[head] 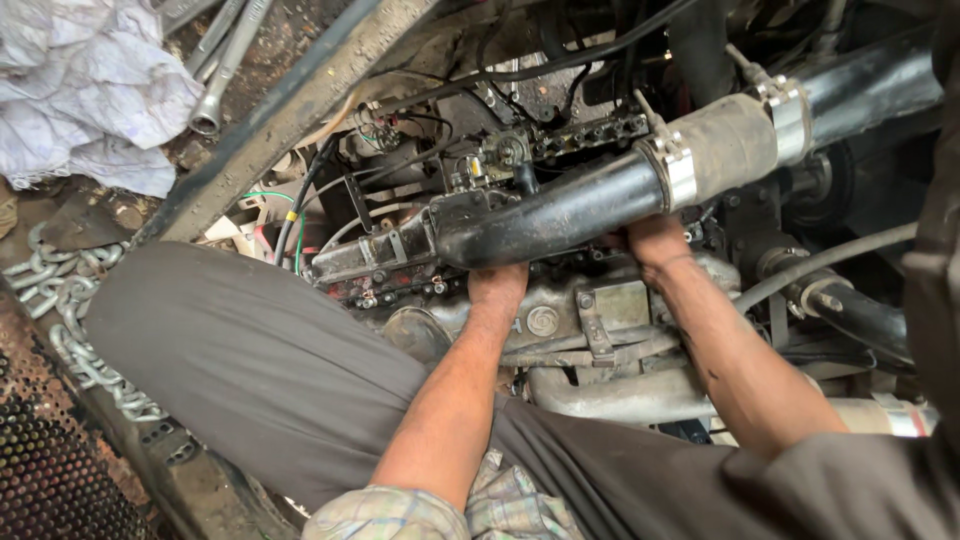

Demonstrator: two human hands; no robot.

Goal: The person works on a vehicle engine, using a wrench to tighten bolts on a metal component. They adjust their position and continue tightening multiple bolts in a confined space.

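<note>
A thick black intake pipe runs across the engine, joined by a grey hose sleeve with metal clamps to a second black pipe at the upper right. My left hand reaches under the pipe's left end, its fingers hidden behind it. My right hand reaches under the pipe's middle, fingers also hidden. Whether either hand grips something below the pipe is not visible. My grey-trousered leg lies across the lower left.
Spanners and a crumpled white cloth lie at the upper left. A steel chain trails down the left side beside a perforated rusty plate. Wires and hoses crowd the engine top.
</note>
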